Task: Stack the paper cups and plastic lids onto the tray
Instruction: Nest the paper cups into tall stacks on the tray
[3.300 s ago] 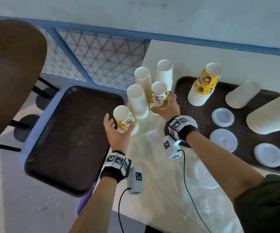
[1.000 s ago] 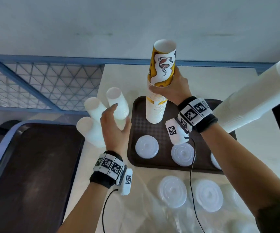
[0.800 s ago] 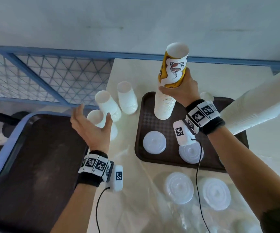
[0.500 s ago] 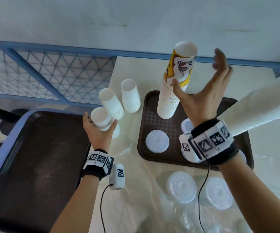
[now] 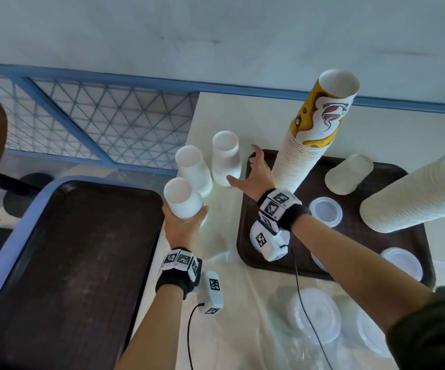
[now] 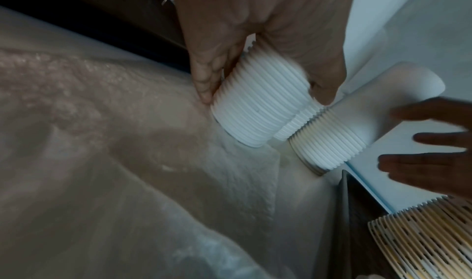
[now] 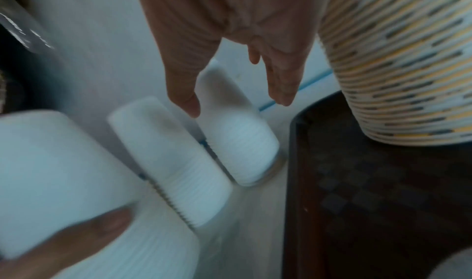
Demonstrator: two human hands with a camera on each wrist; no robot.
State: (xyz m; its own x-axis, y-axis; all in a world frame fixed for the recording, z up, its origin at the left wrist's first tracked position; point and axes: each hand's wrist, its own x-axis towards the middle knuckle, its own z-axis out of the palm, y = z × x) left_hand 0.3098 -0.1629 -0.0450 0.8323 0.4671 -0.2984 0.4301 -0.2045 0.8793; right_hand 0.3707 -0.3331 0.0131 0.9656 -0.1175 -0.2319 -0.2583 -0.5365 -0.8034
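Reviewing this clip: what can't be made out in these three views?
- Head view: lid on the tray hidden under the right wrist camera.
- Head view: big white cup stack cut off by the right edge.
- Right wrist view: motion blur; whether right hand touches the cup stack is unclear.
- Left wrist view: stack in left hand, count unreadable.

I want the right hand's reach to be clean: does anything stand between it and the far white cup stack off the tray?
Nothing visible does. The right hand is open beside the far white cup stack, with only bare table between them.
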